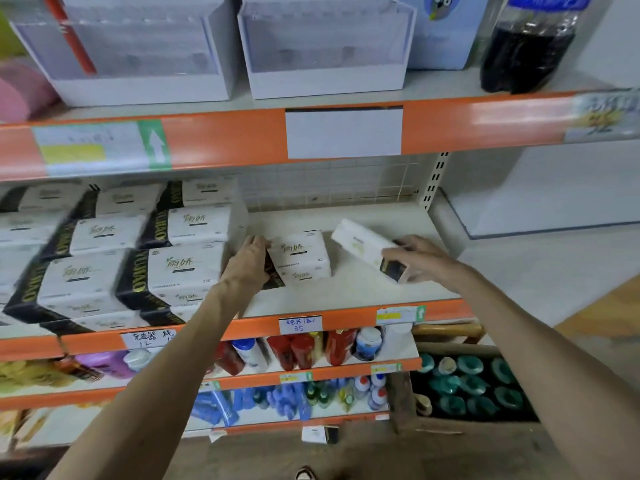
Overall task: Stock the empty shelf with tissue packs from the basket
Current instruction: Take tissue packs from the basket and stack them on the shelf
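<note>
Gripping tissue packs on shelf [346, 292]: left hand [251, 259] one [301, 259], right hand [415, 259] another [367, 247].

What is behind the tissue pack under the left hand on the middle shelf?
Behind the tissue pack at the left hand lies bare shelf, then a wire grid back panel. The pack hides the strip of shelf directly behind it.

White, black-ended tissue packs [300, 256]; seemingly orange-edged shelf [346, 292]

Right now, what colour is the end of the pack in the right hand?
Black, on a white tissue pack; head view, by the right hand.
</note>
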`<state>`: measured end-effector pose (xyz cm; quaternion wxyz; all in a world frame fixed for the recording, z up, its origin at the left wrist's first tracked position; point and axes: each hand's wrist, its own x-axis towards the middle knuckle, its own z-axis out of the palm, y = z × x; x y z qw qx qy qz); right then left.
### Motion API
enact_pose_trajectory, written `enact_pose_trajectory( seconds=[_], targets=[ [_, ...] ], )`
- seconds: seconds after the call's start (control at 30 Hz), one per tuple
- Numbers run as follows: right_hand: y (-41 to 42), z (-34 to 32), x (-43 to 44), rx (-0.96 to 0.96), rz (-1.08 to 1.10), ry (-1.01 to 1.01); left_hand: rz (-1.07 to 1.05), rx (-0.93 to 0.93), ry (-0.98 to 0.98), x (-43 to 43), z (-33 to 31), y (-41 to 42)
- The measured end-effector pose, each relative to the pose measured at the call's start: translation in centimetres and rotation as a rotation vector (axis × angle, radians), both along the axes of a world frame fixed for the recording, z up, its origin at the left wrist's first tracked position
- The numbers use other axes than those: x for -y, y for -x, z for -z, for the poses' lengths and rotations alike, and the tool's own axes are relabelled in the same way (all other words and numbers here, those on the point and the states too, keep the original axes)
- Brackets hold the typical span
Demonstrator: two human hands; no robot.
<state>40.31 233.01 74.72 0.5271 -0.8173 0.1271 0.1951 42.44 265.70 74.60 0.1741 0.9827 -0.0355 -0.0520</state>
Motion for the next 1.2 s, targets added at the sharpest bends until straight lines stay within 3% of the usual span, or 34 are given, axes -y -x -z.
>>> enact_pose_trajectory(
  seconds=[0.07, 0.13, 0.2, 0.27, 0.33, 0.4, 0.53, 0.63, 0.77, 0.9, 1.03, 1.2],
  targets=[
    [0.1, -0.5, 1.1, -0.203, 0.071, -0.306, -0.009, -0.008, -0.004, 0.2, -0.1, 0.0],
    [0.1, -0.2, 1.3, -0.241, 0.190, -0.293, -0.011, -0.016, -0.006, 0.4, -0.1, 0.1],
    [-0.3, 0.4, 1.2, -0.133, 0.205, 0.078, -0.002, -0.014, 0.000, 0.3, -0.1, 0.0],
    [-0.9, 0.5, 1.1, 0.049, 0.072, 0.477, 0.008, -0.013, 0.007, 0.2, 0.0, -0.1],
    [-1.0, 0.0, 0.9, 0.204, -0.001, 0.672, 0.007, -0.012, 0.013, 0.0, 0.2, -0.2],
    [-1.0, -0.8, 0.3, 0.250, -0.012, 0.605, 0.011, -0.008, 0.014, -0.1, 0.3, -0.2],
    [-1.1, -0.7, -1.6, -0.017, -0.053, 0.490, 0.016, -0.001, 0.012, 0.0, 0.2, -0.2],
    [-0.9, -0.4, -2.9, -0.088, -0.010, 0.467, 0.016, -0.007, 0.008, 0.0, 0.2, -0.2],
    [-1.5, -0.3, -4.3, 0.008, 0.027, 0.662, 0.009, -0.009, 0.011, 0.0, 0.3, -0.4],
    [-0.7, 0.5, -6.4, 0.004, 0.038, 0.667, -0.018, 0.024, -0.066, 0.3, 0.5, -0.5],
    [-0.6, 0.6, -4.7, -0.015, 0.012, 0.649, 0.023, 0.191, -0.341, 1.3, 1.2, -0.6],
    [-0.6, 1.5, -1.5, 0.091, 0.043, 0.750, 0.013, 0.240, -0.323, 1.8, 2.3, -1.9]
  ],
)
